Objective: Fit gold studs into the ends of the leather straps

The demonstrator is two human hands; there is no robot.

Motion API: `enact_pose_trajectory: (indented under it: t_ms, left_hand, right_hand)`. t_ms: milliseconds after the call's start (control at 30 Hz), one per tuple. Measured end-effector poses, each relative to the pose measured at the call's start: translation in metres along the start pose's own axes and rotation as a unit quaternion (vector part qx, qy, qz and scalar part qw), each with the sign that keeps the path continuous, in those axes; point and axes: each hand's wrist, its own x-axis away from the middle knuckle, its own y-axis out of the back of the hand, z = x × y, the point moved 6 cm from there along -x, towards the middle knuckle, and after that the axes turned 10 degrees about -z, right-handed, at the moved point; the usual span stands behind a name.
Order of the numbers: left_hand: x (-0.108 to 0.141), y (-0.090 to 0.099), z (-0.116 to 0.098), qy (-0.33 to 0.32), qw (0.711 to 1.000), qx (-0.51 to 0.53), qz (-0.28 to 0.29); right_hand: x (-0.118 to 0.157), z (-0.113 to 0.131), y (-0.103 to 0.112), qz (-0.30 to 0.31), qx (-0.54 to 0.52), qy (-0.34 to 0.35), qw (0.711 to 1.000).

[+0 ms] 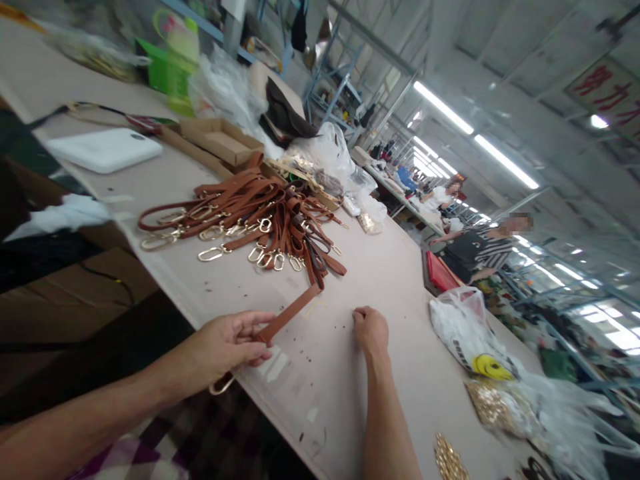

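Note:
Near the table's front edge, my left hand (245,340) grips a brown leather strap (293,312) between thumb and fingers. One end of that strap reaches toward the pile, and a gold clasp (221,384) hangs below the hand. My right hand (371,328) rests on the tabletop to the right, fingers curled together; whatever they may hold is hidden. Ahead of both hands lies a heap of brown leather straps (280,207) with gold snap hooks along its near side.
A white case (105,150) and a cardboard box (220,141) stand behind the heap, with a green bottle (181,73). At right lie plastic bags (457,327), gold hardware (493,403) and a yellow tape roll (493,367). A person (487,247) in stripes stands across the table.

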Motion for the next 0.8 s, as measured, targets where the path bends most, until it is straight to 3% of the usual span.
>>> enact_pose_trajectory:
  t_ms: [67,267,433,533,667,733,800]
  left_hand:
    - [0.004,-0.005,0.000,0.012,0.999,0.009,0.029]
    - [0.018,-0.008,-0.009,0.020,1.000,-0.010,-0.020]
    - [0.024,-0.019,-0.008,0.022,0.999,0.023,0.019]
    - [0.023,-0.026,-0.002,0.045,0.997,0.049,0.036]
    - [0.025,-0.039,0.003,0.068,0.994,0.071,0.054]
    - [0.029,-0.046,0.000,0.046,0.994,0.069,0.078]
    - [0.034,-0.051,-0.005,0.009,0.994,0.051,0.097]
  right_hand:
    - [-0.002,-0.002,0.000,0.007,-0.004,-0.005,1.000]
    - [0.002,0.001,0.008,-0.001,-0.065,0.006,0.998]
    - [0.039,0.009,0.018,-0.012,-0.189,-0.017,0.982]
    - [0.078,0.029,0.023,0.014,-0.287,-0.025,0.958]
    - [0.130,0.068,0.026,0.083,-0.447,-0.045,0.889]
    - [0.145,0.085,0.026,0.108,-0.495,-0.057,0.860]
    - [0.153,0.094,0.026,0.114,-0.508,-0.064,0.852]
